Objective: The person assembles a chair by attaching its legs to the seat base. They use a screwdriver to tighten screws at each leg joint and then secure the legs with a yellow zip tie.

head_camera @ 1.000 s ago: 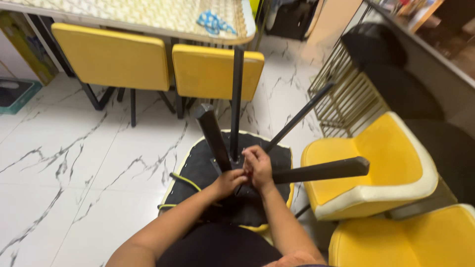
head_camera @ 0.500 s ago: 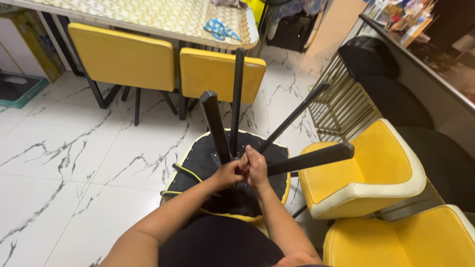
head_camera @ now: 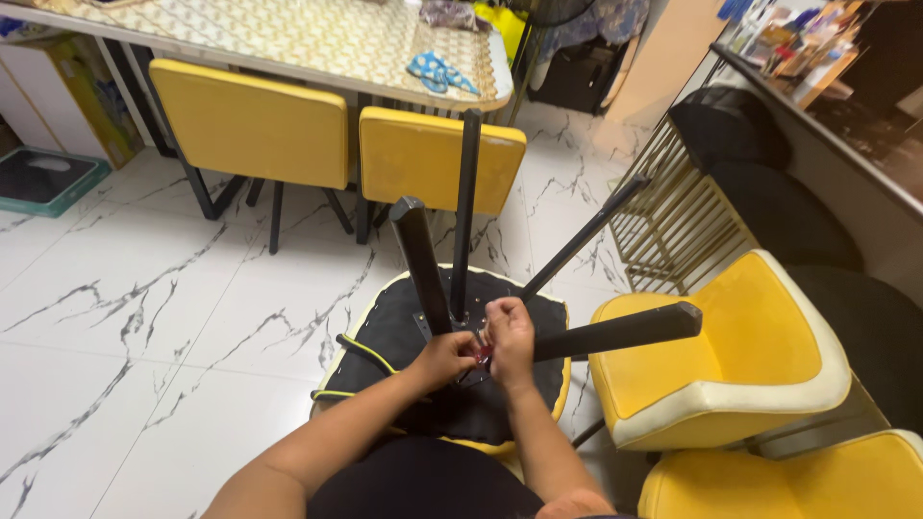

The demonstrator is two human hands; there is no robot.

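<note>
- Fingers of both hands, left hand [head_camera: 444,358] and right hand [head_camera: 510,338], are pressed together around a small reddish object [head_camera: 484,355], where the legs meet under the upturned chair [head_camera: 452,384].
- Chair lies seat-down on the marble floor [head_camera: 144,317], touching the knees.
- Risk: the small object may slip out, or the loose-looking front leg [head_camera: 615,333] may swing onto the hands.
- Legs are black, smooth, tapered; underside is black fabric with yellow piping.
- Yellow padded chair [head_camera: 731,356] stands just beside.
</note>
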